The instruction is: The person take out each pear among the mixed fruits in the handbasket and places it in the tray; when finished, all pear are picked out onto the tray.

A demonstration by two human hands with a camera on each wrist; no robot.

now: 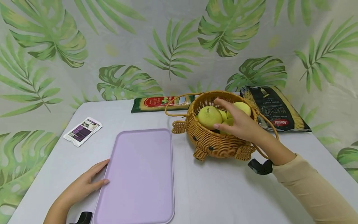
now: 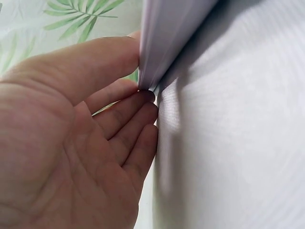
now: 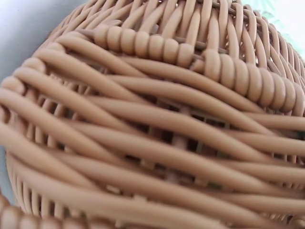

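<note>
A round basket (image 1: 226,147) of glossy, honey-brown wicker is shaped like an animal's head, with a woven tube snout (image 1: 199,153) and ears, and its ribbed, braided strands are shown closely in the right wrist view. Smooth, rounded yellow-green fruits (image 1: 209,117) are held inside the basket. Over the basket's mouth the right hand (image 1: 244,122) is extended, thumb and forefinger spread apart; whether a fruit is touched, and how the other fingers lie, cannot be told. To the left of the basket a flat, matte lilac tray (image 1: 139,174) with rounded corners and a low raised rim is laid. The tray's edge farther from the basket is touched by the left hand (image 1: 84,183), its slightly bent fingers kept close together and its thumb set apart. Behind the basket a long, slick pasta packet (image 1: 153,103) is placed; behind it to the right, a dark, crinkled penne bag (image 1: 274,109) is seen. Beyond the tray from the basket, a flat white pouch (image 1: 83,130) is laid.
</note>
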